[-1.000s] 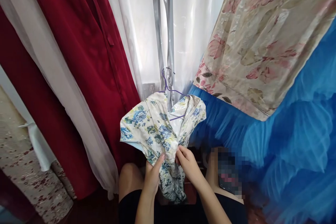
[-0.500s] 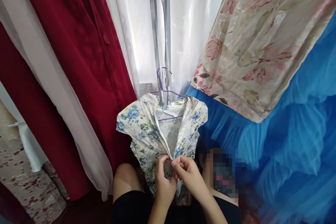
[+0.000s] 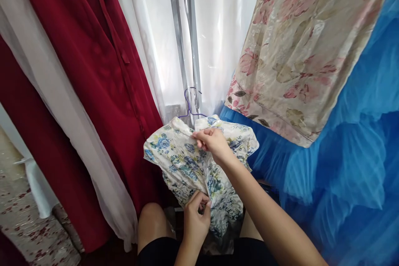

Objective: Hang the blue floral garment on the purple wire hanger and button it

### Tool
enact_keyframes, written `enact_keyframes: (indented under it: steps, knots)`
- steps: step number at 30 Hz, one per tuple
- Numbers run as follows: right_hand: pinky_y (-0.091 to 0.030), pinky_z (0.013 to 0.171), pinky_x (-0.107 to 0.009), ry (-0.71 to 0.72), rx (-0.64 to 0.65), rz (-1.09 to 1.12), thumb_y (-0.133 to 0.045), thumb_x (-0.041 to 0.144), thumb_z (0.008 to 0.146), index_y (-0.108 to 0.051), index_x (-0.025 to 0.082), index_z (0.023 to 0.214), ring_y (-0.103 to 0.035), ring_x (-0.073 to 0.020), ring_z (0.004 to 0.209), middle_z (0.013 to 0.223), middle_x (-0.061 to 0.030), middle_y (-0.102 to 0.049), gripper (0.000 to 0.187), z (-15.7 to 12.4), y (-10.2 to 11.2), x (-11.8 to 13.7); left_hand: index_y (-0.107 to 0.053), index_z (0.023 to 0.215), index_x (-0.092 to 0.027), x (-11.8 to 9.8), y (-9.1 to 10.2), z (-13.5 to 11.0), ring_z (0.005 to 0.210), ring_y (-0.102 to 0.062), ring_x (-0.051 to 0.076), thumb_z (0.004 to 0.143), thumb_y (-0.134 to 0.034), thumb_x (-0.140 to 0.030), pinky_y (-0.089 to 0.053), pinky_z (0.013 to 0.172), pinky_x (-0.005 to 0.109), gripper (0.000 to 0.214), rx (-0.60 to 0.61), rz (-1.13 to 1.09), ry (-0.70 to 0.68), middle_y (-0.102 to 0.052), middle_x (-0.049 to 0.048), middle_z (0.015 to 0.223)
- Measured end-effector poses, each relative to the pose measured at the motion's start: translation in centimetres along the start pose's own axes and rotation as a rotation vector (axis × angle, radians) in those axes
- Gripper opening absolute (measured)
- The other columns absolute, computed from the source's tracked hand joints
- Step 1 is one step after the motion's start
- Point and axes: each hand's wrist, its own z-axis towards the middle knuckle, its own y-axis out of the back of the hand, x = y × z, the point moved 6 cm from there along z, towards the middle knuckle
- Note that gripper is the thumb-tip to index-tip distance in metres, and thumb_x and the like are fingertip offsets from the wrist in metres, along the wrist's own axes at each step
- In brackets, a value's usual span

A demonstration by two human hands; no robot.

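Blue-flowered, the cap-sleeved garment [image 3: 179,162] hangs on a purple hanger [image 3: 188,110] before a white curtain [image 3: 215,50], the left hand [image 3: 197,218] pinching its front low down and the right hand [image 3: 213,143] pinching at the neckline; taut, straight cloth between them should prevent snagging.

held garment [image 3: 183,164]: wrinkled cloth, soft sheen | red drape [image 3: 84,66]: matt cloth | blue ruffles [image 3: 346,166]: gauzy cloth

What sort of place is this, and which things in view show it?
Probably a dress shop or clothes storeroom, though which is unclear: a blue-flowered garment is on a purple hanger, with long red cloth and blue ruffled fabric hanging nearby.
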Motion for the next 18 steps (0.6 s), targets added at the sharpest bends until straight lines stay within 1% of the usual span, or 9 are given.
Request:
enact_keyframes:
  steps: [2, 5, 7, 9, 12, 14, 15, 16, 18]
  knots:
    - [-0.024, 0.041, -0.021, 0.005, -0.017, 0.058, -0.069, 0.032, 0.076, -0.065, 0.015, 0.056, -0.037, -0.0057, 0.039, 0.047, 0.0027, -0.055, 0.026, 1.3, -0.9, 1.2, -0.054, 0.073, -0.02, 0.3, -0.4, 0.0, 0.065, -0.052, 0.016, 0.084, -0.056, -0.013, -0.039, 0.061, 0.025, 0.013, 0.067, 0.036, 0.022, -0.054, 0.0011, 0.076]
    - [-0.025, 0.041, -0.021, 0.028, -0.066, 0.093, -0.069, 0.033, 0.076, -0.066, 0.015, 0.063, -0.037, -0.0059, 0.04, 0.047, 0.0044, -0.054, 0.022, 1.6, -1.2, 1.5, -0.057, 0.075, -0.02, 0.7, -0.6, 0.1, 0.069, -0.057, 0.017, 0.082, -0.056, -0.012, -0.041, 0.062, 0.025, 0.011, 0.146, 0.033, 0.046, -0.057, 0.002, 0.079]
    - [-0.026, 0.041, -0.021, 0.041, -0.076, 0.084, -0.067, 0.033, 0.076, -0.065, 0.016, 0.067, -0.038, -0.0068, 0.04, 0.046, 0.0049, -0.053, 0.019, 1.2, -1.0, 0.9, -0.062, 0.079, -0.02, 0.2, -0.1, 0.8, 0.074, -0.061, 0.019, 0.084, -0.057, -0.014, -0.045, 0.067, 0.027, 0.009, 0.157, -0.002, 0.016, -0.061, 0.0034, 0.081]
    - [-0.028, 0.042, -0.021, 0.056, -0.079, 0.057, -0.064, 0.032, 0.077, -0.064, 0.017, 0.072, -0.039, -0.008, 0.039, 0.045, 0.0051, -0.054, 0.016, 0.8, -0.6, 0.2, -0.068, 0.089, -0.021, -1.0, 1.5, 2.6, 0.08, -0.064, 0.021, 0.088, -0.058, -0.019, -0.047, 0.073, 0.028, 0.01, 0.103, -0.043, -0.036, -0.066, 0.0048, 0.085]
    - [-0.03, 0.043, -0.022, 0.093, -0.067, 0.009, -0.062, 0.033, 0.079, -0.063, 0.017, 0.074, -0.041, -0.0091, 0.039, 0.044, 0.0055, -0.054, 0.016, 0.1, 0.0, -0.4, -0.069, 0.112, -0.024, -4.3, 5.9, 7.0, 0.084, -0.065, 0.021, 0.093, -0.06, -0.027, -0.048, 0.08, 0.029, 0.022, -0.149, -0.086, -0.116, -0.07, 0.0046, 0.089]
    - [-0.032, 0.044, -0.023, 0.133, -0.052, 0.004, -0.063, 0.034, 0.08, -0.062, 0.018, 0.073, -0.044, -0.0094, 0.041, 0.043, 0.0062, -0.052, 0.018, -0.3, 0.4, -0.1, -0.062, 0.13, -0.025, -7.4, 8.6, 10.4, 0.083, -0.064, 0.019, 0.096, -0.057, -0.028, -0.048, 0.083, 0.03, 0.035, -0.25, -0.083, -0.227, -0.069, 0.0038, 0.091]
    - [-0.032, 0.045, -0.023, 0.154, -0.049, 0.004, -0.064, 0.034, 0.08, -0.061, 0.018, 0.072, -0.045, -0.0096, 0.041, 0.043, 0.0065, -0.051, 0.018, -0.5, 0.6, 0.2, -0.058, 0.136, -0.025, -9.0, 9.5, 11.9, 0.082, -0.063, 0.018, 0.097, -0.055, -0.028, -0.048, 0.082, 0.03, 0.039, -0.254, -0.058, -0.284, -0.068, 0.0037, 0.092]
    - [-0.033, 0.046, -0.023, 0.174, -0.05, 0.0, -0.064, 0.034, 0.081, -0.061, 0.018, 0.072, -0.045, -0.0097, 0.042, 0.044, 0.0064, -0.051, 0.018, -0.6, 0.9, 0.6, -0.059, 0.134, -0.024, -10.4, 10.0, 13.3, 0.082, -0.062, 0.018, 0.098, -0.054, -0.028, -0.048, 0.081, 0.03, 0.037, -0.231, -0.016, -0.328, -0.068, 0.0041, 0.094]
    - [-0.032, 0.046, -0.023, 0.195, -0.061, -0.018, -0.064, 0.036, 0.082, -0.06, 0.019, 0.072, -0.045, -0.0097, 0.042, 0.045, 0.0057, -0.053, 0.02, -0.7, 1.4, 1.1, -0.068, 0.115, -0.021, -13.0, 10.2, 15.3, 0.085, -0.062, 0.019, 0.098, -0.054, -0.029, -0.048, 0.08, 0.031, 0.023, -0.182, 0.095, -0.434, -0.068, 0.0049, 0.094]
